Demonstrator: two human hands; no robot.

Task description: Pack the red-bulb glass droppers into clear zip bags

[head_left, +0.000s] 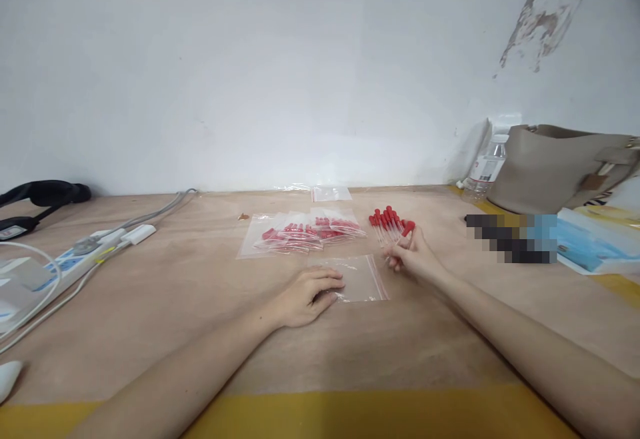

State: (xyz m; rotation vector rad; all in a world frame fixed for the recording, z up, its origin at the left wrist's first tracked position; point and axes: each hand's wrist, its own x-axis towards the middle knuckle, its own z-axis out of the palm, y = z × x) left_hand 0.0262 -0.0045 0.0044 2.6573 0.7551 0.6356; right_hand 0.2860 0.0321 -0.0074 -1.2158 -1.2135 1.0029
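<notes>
right hand [413, 257] fingers clamped on a fanned bunch of droppers [387, 221]: thin clear stems, red bulbs pointing to 11 o'clock. left hand [307, 296] lies flat, fingers together, on an empty clear bag [363, 278], 7 o'clock of the bunch. filled bags [300, 232] at 9 o'clock.

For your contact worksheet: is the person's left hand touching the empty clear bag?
Touching. The head view shows the left hand resting on the empty clear bag, its fingertips overlapping the plastic with no gap.

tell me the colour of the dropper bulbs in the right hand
Red. The droppers held in the right hand show best in the head view.
</notes>
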